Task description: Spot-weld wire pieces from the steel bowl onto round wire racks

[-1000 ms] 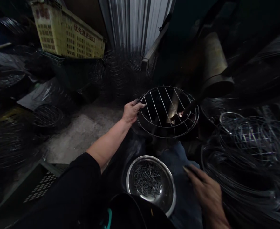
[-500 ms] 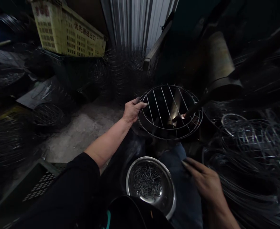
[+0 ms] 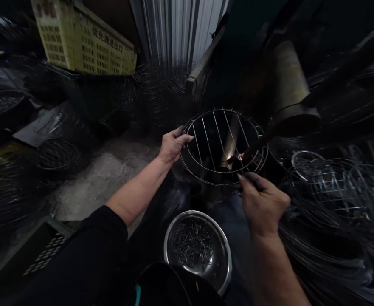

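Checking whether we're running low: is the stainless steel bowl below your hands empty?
Not empty: a heap of short dark metal pieces covers the bottom of the stainless steel bowl, with its upper wall bare.

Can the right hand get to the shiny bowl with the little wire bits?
Probably yes. The right hand is up by the round wire rack, but the metal bowl sits just below it, open on top, and nothing seems to stand between them.
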Action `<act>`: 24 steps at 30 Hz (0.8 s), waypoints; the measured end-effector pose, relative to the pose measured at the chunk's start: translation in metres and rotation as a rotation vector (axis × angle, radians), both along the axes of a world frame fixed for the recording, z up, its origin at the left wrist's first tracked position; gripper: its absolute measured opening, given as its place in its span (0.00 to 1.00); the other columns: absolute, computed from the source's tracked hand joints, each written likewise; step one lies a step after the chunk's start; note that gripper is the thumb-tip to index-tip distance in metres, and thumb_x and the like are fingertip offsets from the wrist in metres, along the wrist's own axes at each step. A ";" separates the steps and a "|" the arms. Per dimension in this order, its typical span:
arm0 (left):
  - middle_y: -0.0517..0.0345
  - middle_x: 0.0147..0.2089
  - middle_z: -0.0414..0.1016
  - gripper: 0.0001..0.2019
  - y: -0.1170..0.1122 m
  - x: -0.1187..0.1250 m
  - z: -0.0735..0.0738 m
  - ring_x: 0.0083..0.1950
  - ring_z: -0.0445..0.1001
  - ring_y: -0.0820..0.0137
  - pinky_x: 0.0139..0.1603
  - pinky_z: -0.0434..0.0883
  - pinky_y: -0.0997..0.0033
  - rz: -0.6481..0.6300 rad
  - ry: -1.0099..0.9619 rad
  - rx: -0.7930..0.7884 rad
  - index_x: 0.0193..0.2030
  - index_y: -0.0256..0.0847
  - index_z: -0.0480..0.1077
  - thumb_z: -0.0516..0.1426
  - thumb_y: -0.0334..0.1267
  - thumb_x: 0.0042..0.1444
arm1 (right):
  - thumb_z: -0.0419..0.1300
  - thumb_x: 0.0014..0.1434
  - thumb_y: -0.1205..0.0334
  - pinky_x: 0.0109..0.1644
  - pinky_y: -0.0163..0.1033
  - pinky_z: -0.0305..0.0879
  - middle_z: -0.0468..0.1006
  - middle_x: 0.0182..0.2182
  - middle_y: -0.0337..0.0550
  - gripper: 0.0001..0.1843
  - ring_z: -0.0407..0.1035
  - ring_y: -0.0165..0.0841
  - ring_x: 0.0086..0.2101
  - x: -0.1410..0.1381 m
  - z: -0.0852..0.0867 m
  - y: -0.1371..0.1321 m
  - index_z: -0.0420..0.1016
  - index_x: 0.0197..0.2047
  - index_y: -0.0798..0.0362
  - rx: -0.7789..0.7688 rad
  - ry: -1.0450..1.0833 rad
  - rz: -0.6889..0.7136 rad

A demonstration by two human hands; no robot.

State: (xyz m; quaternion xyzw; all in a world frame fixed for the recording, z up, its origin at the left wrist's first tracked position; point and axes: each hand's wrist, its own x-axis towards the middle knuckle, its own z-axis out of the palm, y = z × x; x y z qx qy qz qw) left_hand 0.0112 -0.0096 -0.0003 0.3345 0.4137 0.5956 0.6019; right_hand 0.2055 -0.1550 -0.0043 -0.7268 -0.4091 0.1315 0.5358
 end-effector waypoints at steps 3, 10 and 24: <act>0.65 0.26 0.72 0.19 0.003 0.001 0.005 0.25 0.64 0.79 0.25 0.57 0.77 -0.009 -0.003 0.029 0.38 0.33 0.78 0.67 0.30 0.34 | 0.67 0.50 0.51 0.45 0.50 0.74 0.84 0.32 0.47 0.16 0.79 0.44 0.35 -0.006 0.001 0.005 0.86 0.35 0.54 0.038 0.014 -0.017; 0.61 0.25 0.71 0.11 0.011 0.001 0.014 0.24 0.65 0.79 0.22 0.55 0.77 -0.113 0.020 0.027 0.32 0.33 0.76 0.66 0.27 0.37 | 0.68 0.50 0.50 0.37 0.43 0.74 0.83 0.27 0.43 0.15 0.77 0.39 0.29 -0.012 -0.006 0.007 0.85 0.33 0.54 0.126 0.020 -0.035; 0.57 0.25 0.72 0.08 0.032 0.008 0.017 0.23 0.67 0.78 0.21 0.56 0.75 -0.106 0.070 -0.038 0.30 0.31 0.74 0.64 0.24 0.41 | 0.68 0.49 0.53 0.33 0.41 0.72 0.80 0.26 0.42 0.14 0.75 0.36 0.26 -0.011 -0.001 0.018 0.83 0.34 0.56 0.088 0.142 -0.026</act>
